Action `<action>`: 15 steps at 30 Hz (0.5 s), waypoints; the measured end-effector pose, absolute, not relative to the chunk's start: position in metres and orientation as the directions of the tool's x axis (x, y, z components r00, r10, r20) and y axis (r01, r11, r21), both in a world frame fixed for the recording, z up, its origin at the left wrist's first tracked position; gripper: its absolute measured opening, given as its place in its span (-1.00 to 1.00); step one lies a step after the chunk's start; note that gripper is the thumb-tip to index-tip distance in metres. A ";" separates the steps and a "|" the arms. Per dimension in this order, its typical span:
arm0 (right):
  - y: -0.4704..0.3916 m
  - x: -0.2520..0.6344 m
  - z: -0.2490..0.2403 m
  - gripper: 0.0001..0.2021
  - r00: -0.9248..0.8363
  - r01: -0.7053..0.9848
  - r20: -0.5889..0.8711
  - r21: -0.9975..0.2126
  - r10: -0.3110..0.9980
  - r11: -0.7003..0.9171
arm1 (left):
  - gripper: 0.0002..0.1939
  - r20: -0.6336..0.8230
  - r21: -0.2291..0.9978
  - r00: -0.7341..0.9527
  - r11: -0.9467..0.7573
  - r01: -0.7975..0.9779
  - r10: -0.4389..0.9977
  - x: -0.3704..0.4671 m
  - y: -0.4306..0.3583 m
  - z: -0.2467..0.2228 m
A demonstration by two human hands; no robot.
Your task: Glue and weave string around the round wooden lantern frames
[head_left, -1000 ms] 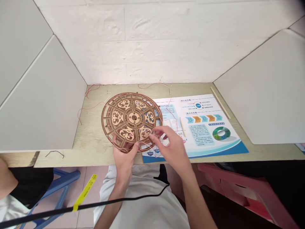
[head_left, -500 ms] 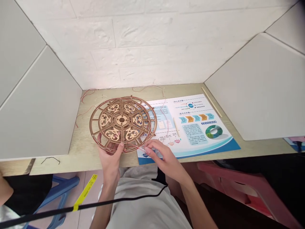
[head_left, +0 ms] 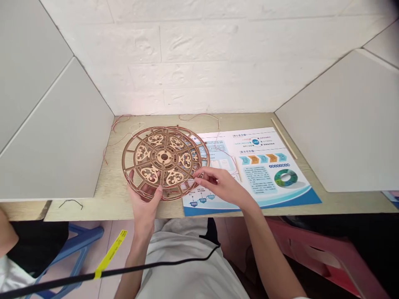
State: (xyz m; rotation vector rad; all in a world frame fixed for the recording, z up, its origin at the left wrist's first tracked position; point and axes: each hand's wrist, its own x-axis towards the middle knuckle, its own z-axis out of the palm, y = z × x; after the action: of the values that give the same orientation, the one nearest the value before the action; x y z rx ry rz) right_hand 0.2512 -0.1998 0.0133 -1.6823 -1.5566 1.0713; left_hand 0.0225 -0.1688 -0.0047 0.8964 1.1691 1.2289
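Note:
A round wooden wheel [head_left: 167, 157] with cut-out scroll patterns tilts above the table, a second ring showing behind its right side. My left hand [head_left: 144, 205] grips its lower left rim, thumb in front and fingers behind. Thin red and white wire [head_left: 190, 190] runs along the rim. At the wheel's lower right edge, my right hand [head_left: 222, 186] has thumb and index finger pinched on a wire end, its tip partly hidden by the fingers. Loose red-white wires trail over the table behind the wheel.
A printed sheet [head_left: 262, 178] lies under and right of the wheel, with a thin stick [head_left: 238, 168] on it. A wooden stick [head_left: 284, 139] lies near the right partition [head_left: 352, 124]. A black wire piece [head_left: 72, 202] is at front left. Another person's arm [head_left: 6, 234] shows at far left.
My right hand has moved up along the wheel's right rim from its bottom edge. My left hand keeps its grip. The whole view has shifted slightly.

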 end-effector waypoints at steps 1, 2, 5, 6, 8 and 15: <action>-0.196 0.253 0.014 -0.73 -0.015 0.516 -0.157 -0.847 0.987 -0.127 | 0.11 -0.175 0.962 -0.044 0.161 -0.221 0.984 0.022 -0.169 -0.005; -0.193 0.255 0.015 -0.75 -0.011 0.532 -0.157 -0.838 0.988 -0.127 | 0.10 -0.179 0.961 -0.038 0.166 -0.223 0.983 0.021 -0.169 -0.005; -0.186 0.260 0.014 -0.73 -0.012 0.564 -0.152 -0.817 0.988 -0.119 | 0.11 -0.181 0.960 -0.033 0.169 -0.223 0.983 0.020 -0.169 -0.008; -0.185 0.261 0.014 -0.72 -0.025 0.566 -0.152 -0.817 0.988 -0.111 | 0.11 -0.182 0.961 -0.037 0.170 -0.220 0.983 0.020 -0.169 -0.008; -0.184 0.262 0.012 -0.71 -0.058 0.562 -0.154 -0.822 0.986 -0.095 | 0.10 -0.188 0.961 -0.051 0.173 -0.217 0.981 0.019 -0.169 -0.009; -0.180 0.263 0.008 -0.72 -0.091 0.544 -0.136 -0.837 0.987 -0.065 | 0.12 -0.222 0.953 -0.028 0.211 -0.216 0.975 0.019 -0.168 -0.010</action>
State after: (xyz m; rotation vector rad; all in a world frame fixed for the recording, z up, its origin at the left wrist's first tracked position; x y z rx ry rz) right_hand 0.2627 -0.1802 0.0078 -1.6441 -1.6729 1.0605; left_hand 0.0189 -0.1683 -0.0101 0.8687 1.1843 1.1766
